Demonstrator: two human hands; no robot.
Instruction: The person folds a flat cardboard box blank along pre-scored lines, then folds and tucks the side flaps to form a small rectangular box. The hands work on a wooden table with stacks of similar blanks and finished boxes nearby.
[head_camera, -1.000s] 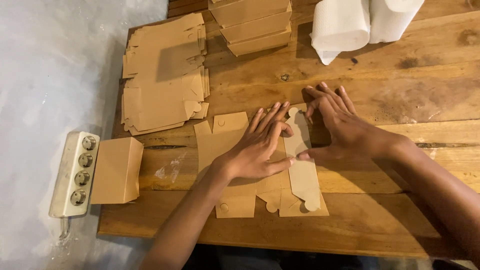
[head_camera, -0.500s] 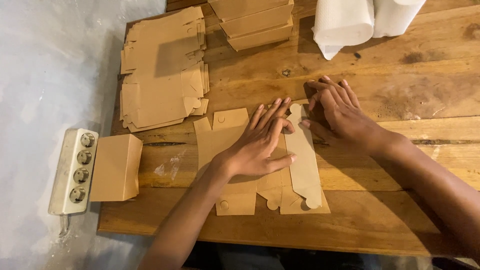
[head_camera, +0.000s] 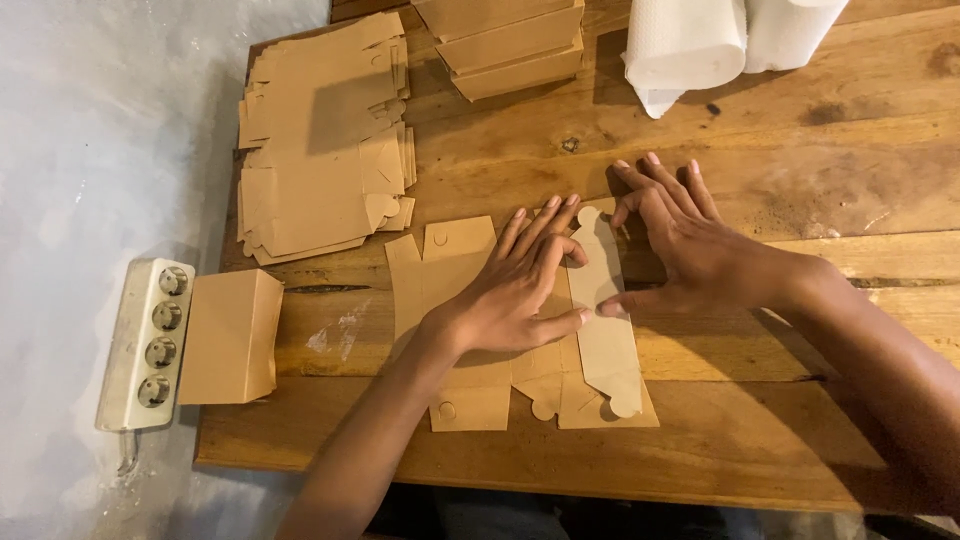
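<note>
A flat brown cardboard box blank (head_camera: 455, 265) lies on the wooden table (head_camera: 760, 440) in front of me. My left hand (head_camera: 520, 285) presses flat on its middle, fingers spread toward the far side. The blank's right side panel (head_camera: 605, 330) is folded up and over along a crease. My right hand (head_camera: 690, 245) pushes against that panel from the right, thumb at its edge and fingers at its rounded far tab.
A stack of flat box blanks (head_camera: 320, 140) lies at the far left. Several folded boxes (head_camera: 515, 45) are piled at the back, with white paper rolls (head_camera: 700, 40) beside them. One folded box (head_camera: 230, 335) and a white power strip (head_camera: 145, 345) sit at the left edge.
My right hand has shifted slightly along the folded side panel, pressing it further over the blank. My left hand stays flat on the blank.
</note>
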